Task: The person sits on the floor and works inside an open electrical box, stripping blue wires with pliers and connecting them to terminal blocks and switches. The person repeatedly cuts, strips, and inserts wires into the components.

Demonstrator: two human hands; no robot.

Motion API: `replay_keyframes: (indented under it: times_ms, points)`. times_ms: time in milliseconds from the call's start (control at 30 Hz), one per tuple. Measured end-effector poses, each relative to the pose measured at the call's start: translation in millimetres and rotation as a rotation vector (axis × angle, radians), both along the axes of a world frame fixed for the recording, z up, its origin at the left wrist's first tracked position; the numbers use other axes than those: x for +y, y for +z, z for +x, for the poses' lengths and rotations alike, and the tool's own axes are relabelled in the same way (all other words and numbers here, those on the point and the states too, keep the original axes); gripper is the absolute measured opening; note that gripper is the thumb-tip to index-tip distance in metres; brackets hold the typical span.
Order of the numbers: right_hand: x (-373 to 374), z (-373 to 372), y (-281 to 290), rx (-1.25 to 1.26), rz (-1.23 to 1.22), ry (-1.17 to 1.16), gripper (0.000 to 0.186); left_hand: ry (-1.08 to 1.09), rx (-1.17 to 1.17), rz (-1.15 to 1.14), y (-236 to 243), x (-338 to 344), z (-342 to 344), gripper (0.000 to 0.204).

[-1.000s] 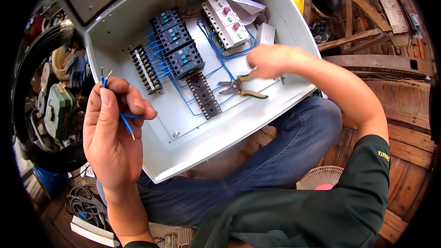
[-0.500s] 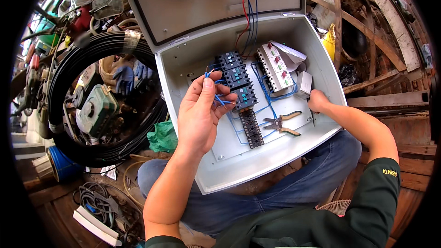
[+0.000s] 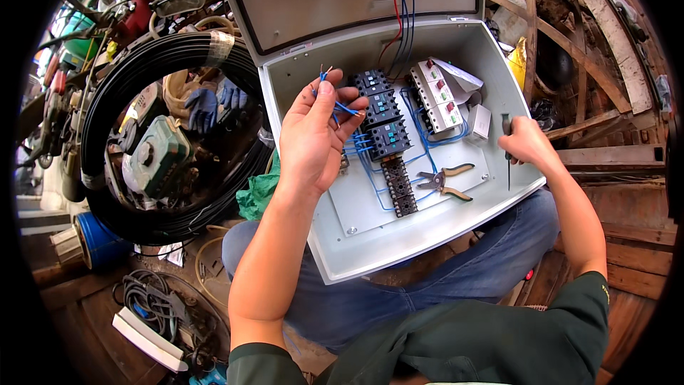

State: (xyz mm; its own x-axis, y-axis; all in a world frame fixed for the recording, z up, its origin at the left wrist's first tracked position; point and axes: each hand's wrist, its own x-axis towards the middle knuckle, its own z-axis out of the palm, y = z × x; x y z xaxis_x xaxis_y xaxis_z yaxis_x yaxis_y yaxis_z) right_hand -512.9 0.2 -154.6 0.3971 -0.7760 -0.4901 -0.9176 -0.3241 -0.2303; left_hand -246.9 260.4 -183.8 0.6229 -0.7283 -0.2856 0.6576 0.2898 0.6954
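Observation:
A grey metal electrical enclosure (image 3: pixel 417 234) rests on my lap, its lid (image 3: pixel 335 18) swung up. My left hand (image 3: pixel 313 135) is closed on several blue wires (image 3: pixel 328 89) with bare ends, above the box's left side. In my right hand (image 3: pixel 526 141), by the box's right wall, a screwdriver (image 3: pixel 509 171) points its thin shaft down. Inside, black contactors (image 3: pixel 385 110) stand in a row, continued by black sockets (image 3: pixel 399 185). Right of them are white breakers (image 3: pixel 437 96) with blue wiring. Wire-cutting pliers (image 3: pixel 443 182) lie on the mounting plate.
A small white box (image 3: pixel 479 123) and a folded sheet (image 3: pixel 459 77) lie in the enclosure's right side. A large black cable coil (image 3: pixel 107 199) stands at left, near green plastic (image 3: pixel 258 192). Wooden pieces (image 3: pixel 581 75) fill the right. A blue can (image 3: pixel 98 239) lies at lower left.
My right hand has risen and moved right, bringing the screwdriver's handle into sight. My left hand still holds the wires. The view has shifted slightly, so the enclosure appears farther right.

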Motion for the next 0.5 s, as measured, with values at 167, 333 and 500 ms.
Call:
replay_keyframes:
  times_ms: [167, 333, 500]
  points:
    - [36, 29, 43, -0.883, 0.303, -0.064, 0.016, -0.003, -0.015, 0.003, 2, -4, -1, 0.031]
    - [78, 79, 27, -1.246, 0.554, 0.126, 0.014, 0.008, -0.023, 0.038, 4, -8, -10, 0.032]
    - [106, 101, 0, -1.097, -0.144, 0.634, 0.021, -0.051, -0.015, 0.018, 2, -15, -24, 0.032]
